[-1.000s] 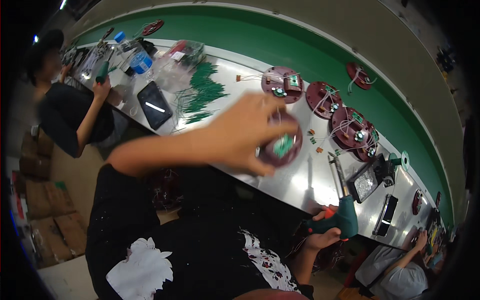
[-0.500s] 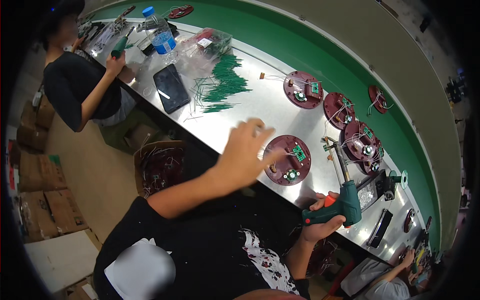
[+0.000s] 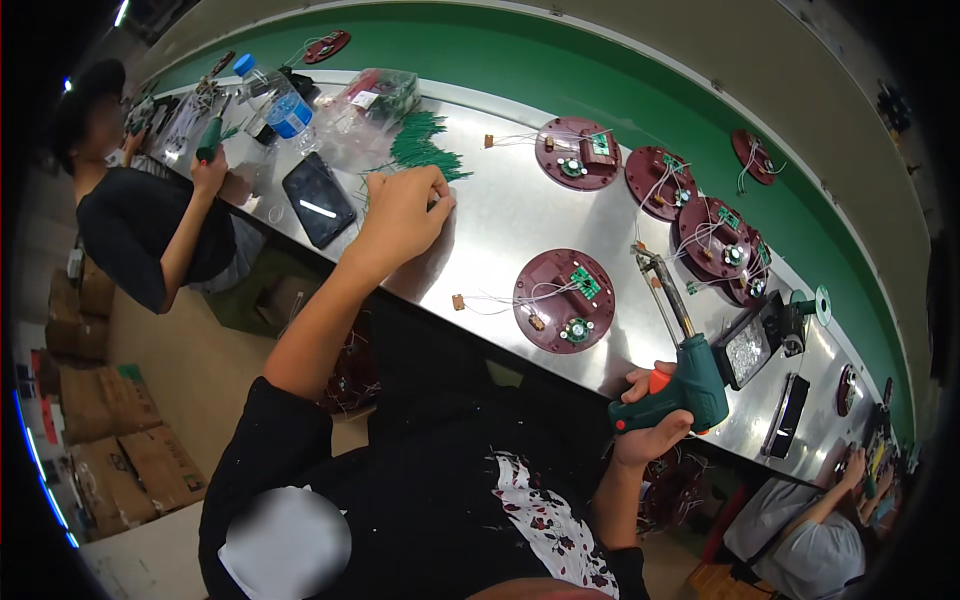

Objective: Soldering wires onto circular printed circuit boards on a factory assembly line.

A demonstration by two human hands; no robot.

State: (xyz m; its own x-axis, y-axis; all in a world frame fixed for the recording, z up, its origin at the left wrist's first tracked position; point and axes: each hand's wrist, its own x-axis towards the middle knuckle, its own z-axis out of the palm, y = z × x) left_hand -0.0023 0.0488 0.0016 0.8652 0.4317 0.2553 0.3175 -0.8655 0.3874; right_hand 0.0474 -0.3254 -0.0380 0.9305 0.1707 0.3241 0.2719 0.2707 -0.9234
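Beside the pile of thin green wires (image 3: 422, 145), my left hand (image 3: 405, 220) is low over the metal table with its fingers curled together. What its fingertips hold, if anything, is hidden. My right hand (image 3: 655, 430) grips a dark green soldering gun (image 3: 690, 385) with a red trigger, its metal tip pointing away from me over the table. Between my hands lies a round maroon disc (image 3: 548, 275) bearing a green circuit board (image 3: 585, 283), a small round component and white wires. Those wires lead left to a small brown piece (image 3: 459, 303).
Several similar discs (image 3: 578, 153) lie farther back and right. A black phone (image 3: 320, 200), a water bottle (image 3: 285, 110) and a plastic bag (image 3: 380, 98) stand left. A black tray (image 3: 750, 340) and solder spool (image 3: 810, 306) are right. Other people work at both ends.
My left hand has moved left from above the near disc to beside the green wires, its fingers curling in. The soldering gun stays in my right hand. The view has shifted slightly.
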